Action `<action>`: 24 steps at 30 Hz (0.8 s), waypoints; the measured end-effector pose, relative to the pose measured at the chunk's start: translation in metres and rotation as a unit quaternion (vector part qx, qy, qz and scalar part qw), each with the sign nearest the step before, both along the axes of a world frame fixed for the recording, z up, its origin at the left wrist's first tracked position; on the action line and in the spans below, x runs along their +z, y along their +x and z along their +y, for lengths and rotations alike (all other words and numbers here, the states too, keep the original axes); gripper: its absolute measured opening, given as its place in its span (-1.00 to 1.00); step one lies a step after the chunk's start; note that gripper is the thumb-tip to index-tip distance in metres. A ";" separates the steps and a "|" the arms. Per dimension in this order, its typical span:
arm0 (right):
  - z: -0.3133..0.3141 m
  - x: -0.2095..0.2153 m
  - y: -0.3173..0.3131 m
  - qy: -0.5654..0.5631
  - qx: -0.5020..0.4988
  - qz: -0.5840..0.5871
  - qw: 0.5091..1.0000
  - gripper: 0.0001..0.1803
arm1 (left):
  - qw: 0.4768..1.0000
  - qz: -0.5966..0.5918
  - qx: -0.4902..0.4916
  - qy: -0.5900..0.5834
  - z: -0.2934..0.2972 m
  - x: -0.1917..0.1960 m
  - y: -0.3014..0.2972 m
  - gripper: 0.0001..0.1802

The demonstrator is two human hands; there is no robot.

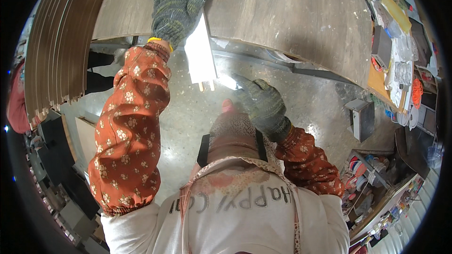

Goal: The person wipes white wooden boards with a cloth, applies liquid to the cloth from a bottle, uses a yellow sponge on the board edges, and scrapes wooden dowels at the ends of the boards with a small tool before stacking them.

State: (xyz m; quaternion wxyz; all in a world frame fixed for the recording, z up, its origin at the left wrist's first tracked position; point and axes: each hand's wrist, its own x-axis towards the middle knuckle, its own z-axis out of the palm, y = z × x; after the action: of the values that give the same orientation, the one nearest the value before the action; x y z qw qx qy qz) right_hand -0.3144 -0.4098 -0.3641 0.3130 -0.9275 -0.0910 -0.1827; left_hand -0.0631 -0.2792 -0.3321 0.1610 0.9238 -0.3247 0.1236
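My left hand [175, 7], in a grey knit glove, lies flat with spread fingers on a narrow white board [201, 51] that rests on a large brown wooden panel [292, 14]. The board's near end sticks out past the panel's edge, with two small wooden dowels showing. My right hand [262, 106], also gloved, hovers lower, below the panel's edge near my chest, fingers loosely curled and holding nothing I can see. Both forearms wear orange flowered sleeves.
A stack of dark grooved boards [56, 47] stands at the left. A cluttered workbench [400, 42] with tape rolls and tools runs along the right. A small grey box [361, 118] sits on the concrete floor. Another person's red sleeve [16, 103] shows at far left.
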 end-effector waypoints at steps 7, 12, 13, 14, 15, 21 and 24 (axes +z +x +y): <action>0.006 0.002 0.005 0.082 0.000 0.070 0.994 -0.55 | 0.996 -0.072 -0.034 -0.037 0.004 -0.020 0.009 -0.28; 0.004 0.007 -0.012 0.183 -0.023 0.174 0.967 -0.57 | 0.998 -0.051 -0.006 -0.030 0.003 -0.016 0.006 -0.29; 0.004 0.007 -0.007 0.163 -0.019 0.110 0.980 -0.57 | 0.998 -0.055 -0.010 -0.032 0.004 -0.015 0.006 -0.29; 0.006 0.010 0.005 0.142 -0.015 0.044 0.989 -0.58 | 0.998 -0.059 -0.014 -0.034 0.003 -0.014 0.006 -0.28; 0.007 0.012 0.012 0.120 -0.010 -0.021 0.992 -0.58 | 0.998 -0.055 -0.010 -0.030 0.003 -0.013 0.005 -0.28; 0.011 0.009 -0.015 0.230 -0.037 0.169 0.958 -0.61 | 0.999 -0.038 0.003 -0.015 -0.002 -0.016 0.005 -0.28; 0.010 0.012 -0.012 0.265 -0.042 0.180 0.946 -0.62 | 0.999 -0.052 -0.003 -0.006 0.004 -0.017 0.009 -0.28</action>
State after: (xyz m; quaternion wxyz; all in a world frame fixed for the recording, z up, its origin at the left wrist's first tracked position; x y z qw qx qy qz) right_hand -0.3260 -0.4000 -0.3524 0.5509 -0.8315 0.0573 -0.0431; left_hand -0.0544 -0.2750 -0.3486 0.1495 0.9144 -0.3343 0.1728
